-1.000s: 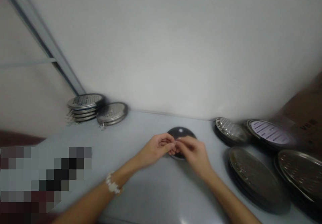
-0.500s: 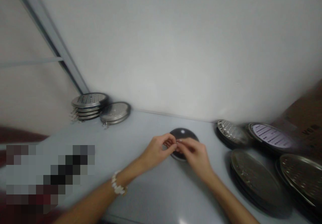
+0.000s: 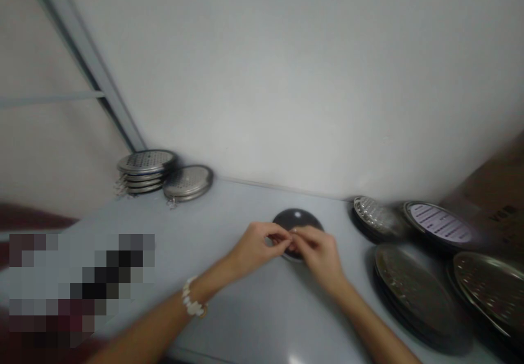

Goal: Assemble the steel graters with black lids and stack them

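Note:
Both hands meet over a dark round disc (image 3: 297,219) with a shiny rim that lies on the pale table (image 3: 245,309). My left hand (image 3: 257,245), with a white bracelet (image 3: 192,300) on its wrist, pinches thumb and forefinger together. Opposite it, my right hand (image 3: 319,252) is closed in a pinch too, fingertips touching those of the left. Whatever sits between the fingertips is too small and blurred to name. The hands cover the near part of the disc.
At the back left stand a stack of round perforated metal graters (image 3: 147,162) and a lower pile (image 3: 188,181) beside it. Several round metal pieces (image 3: 417,293) lie stacked on the right, one with a printed purple sheet (image 3: 440,222). A cardboard box (image 3: 495,195) is behind them.
The fingertips have shifted very slightly, and my left forefinger and thumb now reach a little further right. The disc and the stacks stay where they were.

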A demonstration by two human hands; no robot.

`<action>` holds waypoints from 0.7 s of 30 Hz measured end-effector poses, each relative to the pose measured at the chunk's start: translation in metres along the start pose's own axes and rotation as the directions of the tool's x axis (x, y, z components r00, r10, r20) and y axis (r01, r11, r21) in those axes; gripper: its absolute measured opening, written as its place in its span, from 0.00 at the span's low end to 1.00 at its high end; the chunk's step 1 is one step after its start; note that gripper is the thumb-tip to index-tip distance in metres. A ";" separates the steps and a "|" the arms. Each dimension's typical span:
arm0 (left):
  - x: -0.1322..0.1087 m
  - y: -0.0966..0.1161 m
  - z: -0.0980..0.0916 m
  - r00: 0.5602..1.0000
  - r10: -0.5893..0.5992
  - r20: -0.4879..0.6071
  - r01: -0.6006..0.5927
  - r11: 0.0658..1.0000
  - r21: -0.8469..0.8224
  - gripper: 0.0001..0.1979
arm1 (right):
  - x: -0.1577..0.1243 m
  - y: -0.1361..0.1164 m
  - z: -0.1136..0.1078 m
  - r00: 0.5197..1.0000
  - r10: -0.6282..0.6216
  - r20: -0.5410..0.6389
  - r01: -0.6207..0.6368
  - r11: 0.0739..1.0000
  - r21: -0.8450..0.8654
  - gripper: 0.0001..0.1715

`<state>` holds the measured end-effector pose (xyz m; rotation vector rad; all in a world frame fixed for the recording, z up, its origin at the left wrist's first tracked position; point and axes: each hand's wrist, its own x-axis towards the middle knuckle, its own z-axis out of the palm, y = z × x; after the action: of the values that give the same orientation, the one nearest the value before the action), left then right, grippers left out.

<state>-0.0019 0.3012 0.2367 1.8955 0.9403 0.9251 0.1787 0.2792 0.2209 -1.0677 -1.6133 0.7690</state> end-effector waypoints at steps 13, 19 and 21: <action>0.000 -0.009 0.001 1.000 0.015 -0.015 -0.015 1.000 0.007 0.07 | -0.002 0.000 0.004 0.991 0.134 -0.009 -0.132 0.984 0.116 0.11; 0.000 -0.013 0.003 0.997 0.073 -0.039 -0.072 0.996 0.046 0.07 | -0.001 -0.001 0.006 0.976 0.217 -0.012 -0.211 0.961 0.181 0.13; -0.001 -0.013 0.005 0.994 0.089 -0.058 -0.084 0.993 0.084 0.07 | -0.001 -0.002 0.007 0.970 0.245 0.001 -0.240 0.950 0.199 0.14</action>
<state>-0.0016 0.3039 0.2233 1.9999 0.9515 1.0156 0.1715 0.2780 0.2207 -1.1372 -1.3679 1.0539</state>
